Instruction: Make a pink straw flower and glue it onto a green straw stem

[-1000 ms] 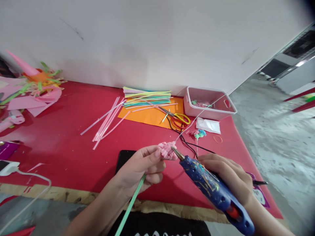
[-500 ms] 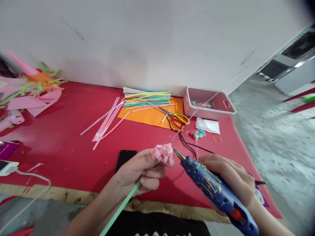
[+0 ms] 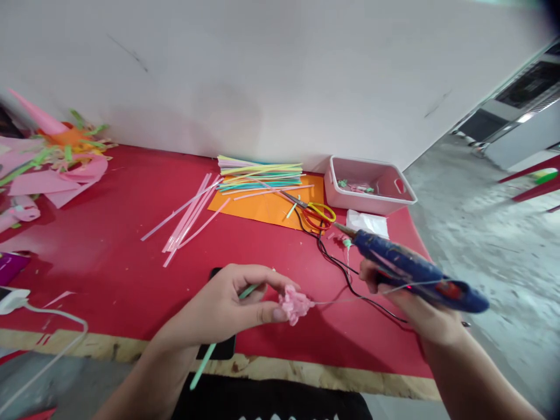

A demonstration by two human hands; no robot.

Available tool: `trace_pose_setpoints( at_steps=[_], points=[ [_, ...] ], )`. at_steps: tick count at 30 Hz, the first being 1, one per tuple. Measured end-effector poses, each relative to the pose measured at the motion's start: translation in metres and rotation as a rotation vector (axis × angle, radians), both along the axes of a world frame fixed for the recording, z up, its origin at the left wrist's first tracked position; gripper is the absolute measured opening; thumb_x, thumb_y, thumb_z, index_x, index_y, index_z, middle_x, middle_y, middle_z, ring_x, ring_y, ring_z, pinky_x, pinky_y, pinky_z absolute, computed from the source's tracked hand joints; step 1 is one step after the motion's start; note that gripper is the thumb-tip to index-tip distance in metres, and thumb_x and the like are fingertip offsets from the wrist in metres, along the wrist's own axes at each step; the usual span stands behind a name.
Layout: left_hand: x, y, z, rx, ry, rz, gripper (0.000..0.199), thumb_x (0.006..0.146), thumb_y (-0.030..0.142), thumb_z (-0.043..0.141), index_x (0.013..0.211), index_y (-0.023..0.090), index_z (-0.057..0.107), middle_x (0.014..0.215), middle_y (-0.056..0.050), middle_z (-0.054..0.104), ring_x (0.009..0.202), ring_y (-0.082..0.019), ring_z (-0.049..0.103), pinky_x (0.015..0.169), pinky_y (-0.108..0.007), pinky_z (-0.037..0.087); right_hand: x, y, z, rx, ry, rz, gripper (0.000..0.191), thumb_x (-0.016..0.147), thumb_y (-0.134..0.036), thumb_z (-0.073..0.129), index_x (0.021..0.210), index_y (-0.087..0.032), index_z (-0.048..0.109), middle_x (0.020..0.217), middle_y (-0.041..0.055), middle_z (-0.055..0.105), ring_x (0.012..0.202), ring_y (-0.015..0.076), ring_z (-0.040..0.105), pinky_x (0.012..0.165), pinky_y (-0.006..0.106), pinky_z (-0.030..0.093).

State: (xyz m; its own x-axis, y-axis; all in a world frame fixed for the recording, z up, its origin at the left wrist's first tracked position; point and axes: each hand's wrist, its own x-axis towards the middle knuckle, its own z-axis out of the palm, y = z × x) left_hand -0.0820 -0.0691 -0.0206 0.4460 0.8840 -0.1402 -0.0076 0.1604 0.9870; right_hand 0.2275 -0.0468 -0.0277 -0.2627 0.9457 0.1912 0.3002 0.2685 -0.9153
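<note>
Head view: At a red table (image 3: 131, 262), a person's left hand (image 3: 227, 304) pinches a ruffled pink piece (image 3: 294, 305) at six o'clock of the frame, a green strip (image 3: 203, 366) passing through the same grip. At four o'clock, the right hand (image 3: 413, 308) clasps a blue glue gun (image 3: 400, 259), nozzle aimed toward ten. A fine strand (image 3: 336, 302) stretches from the pink piece toward three; pink strips (image 3: 190, 219) lie at nine.

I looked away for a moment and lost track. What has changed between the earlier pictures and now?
The right hand has swung the glue gun away from the pink piece, farther right and toward the wall. The left hand has turned, bringing the pink piece slightly nearer the person. Nothing was let go; the green strip is still in the left hand. The scissors and pink bin stayed put.
</note>
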Motion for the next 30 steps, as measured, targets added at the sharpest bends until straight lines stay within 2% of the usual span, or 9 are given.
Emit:
trace_pose_setpoints(
  at_steps=[4,9,13,16,18,20,25,27,30],
  points=[
    [-0.012,0.004,0.008,0.122,0.170,-0.070,0.020,0.081,0.031,0.076,0.098,0.022,0.076,0.082,0.000,0.073,0.063,-0.009,0.052,0.056,-0.020,0.036,0.014,0.023,-0.002,-0.144,0.163,0.034,0.015,0.076,-0.031,0.069,0.089,-0.023,0.066,0.071,0.0020,0.065,0.056,0.0167,0.058,0.051,0.030,0.047],
    [-0.015,0.008,0.003,0.136,0.286,-0.082,0.022,0.082,0.036,0.074,0.098,0.021,0.075,0.088,-0.003,0.076,0.073,-0.014,0.062,0.059,-0.021,0.040,0.033,0.030,0.006,-0.195,0.156,0.097,0.017,0.079,-0.026,0.066,0.096,-0.023,0.065,0.074,0.0024,0.065,0.057,0.0156,0.058,0.050,0.029,0.045],
    [-0.009,0.015,-0.012,0.098,0.309,0.172,0.022,0.080,0.038,0.076,0.093,0.020,0.076,0.092,-0.005,0.077,0.075,-0.014,0.062,0.060,-0.021,0.041,0.032,0.009,0.023,-0.090,-0.117,0.307,0.023,0.084,-0.021,0.061,0.107,-0.027,0.061,0.085,0.0032,0.067,0.069,0.0177,0.063,0.059,0.029,0.050],
    [-0.010,0.025,-0.027,-0.088,-0.007,0.391,0.023,0.077,0.032,0.080,0.095,0.019,0.076,0.090,-0.005,0.074,0.057,-0.006,0.051,0.049,-0.017,0.035,0.020,-0.002,0.028,0.002,-0.473,0.535,0.028,0.080,-0.023,0.059,0.108,-0.026,0.057,0.083,0.0024,0.065,0.063,0.0168,0.058,0.055,0.029,0.046],
    [-0.012,0.030,-0.037,-0.195,-0.214,0.457,0.026,0.073,0.032,0.084,0.094,0.018,0.075,0.078,0.000,0.068,0.045,-0.001,0.035,0.040,-0.015,0.025,0.014,-0.001,0.017,0.162,-0.763,0.450,0.029,0.077,-0.018,0.055,0.105,-0.023,0.057,0.082,0.0035,0.064,0.066,0.0194,0.057,0.059,0.032,0.043],
    [-0.013,0.033,-0.042,-0.242,-0.321,0.453,0.027,0.070,0.035,0.085,0.088,0.017,0.074,0.068,0.004,0.059,0.042,0.001,0.026,0.038,-0.014,0.021,0.014,0.004,-0.006,0.276,-0.968,0.374,0.040,0.068,-0.007,0.051,0.105,-0.021,0.059,0.086,0.0060,0.065,0.076,0.0228,0.059,0.071,0.037,0.044],
    [-0.005,0.029,-0.045,-0.332,-0.491,0.340,0.029,0.071,0.038,0.085,0.085,0.015,0.072,0.070,0.004,0.054,0.045,0.001,0.023,0.039,-0.012,0.024,0.030,0.022,-0.067,0.233,-1.036,0.258,0.047,0.066,-0.003,0.049,0.108,-0.017,0.065,0.097,0.0111,0.068,0.091,0.0276,0.060,0.083,0.043,0.043],
    [0.002,0.025,-0.045,-0.352,-0.537,0.301,0.028,0.073,0.036,0.083,0.088,0.015,0.072,0.077,0.001,0.058,0.046,0.002,0.024,0.040,-0.012,0.025,0.033,0.026,-0.076,0.226,-1.024,0.202,0.047,0.068,-0.005,0.050,0.110,-0.016,0.066,0.100,0.0129,0.067,0.097,0.0308,0.059,0.086,0.047,0.042],
    [0.014,0.022,-0.046,-0.358,-0.589,0.263,0.028,0.075,0.034,0.082,0.090,0.013,0.073,0.083,-0.002,0.061,0.046,0.002,0.027,0.041,-0.012,0.027,0.023,0.025,-0.067,0.231,-0.966,0.079,0.044,0.071,-0.007,0.051,0.110,-0.015,0.067,0.113,0.0168,0.065,0.108,0.0353,0.054,0.093,0.054,0.039]
  ],
)
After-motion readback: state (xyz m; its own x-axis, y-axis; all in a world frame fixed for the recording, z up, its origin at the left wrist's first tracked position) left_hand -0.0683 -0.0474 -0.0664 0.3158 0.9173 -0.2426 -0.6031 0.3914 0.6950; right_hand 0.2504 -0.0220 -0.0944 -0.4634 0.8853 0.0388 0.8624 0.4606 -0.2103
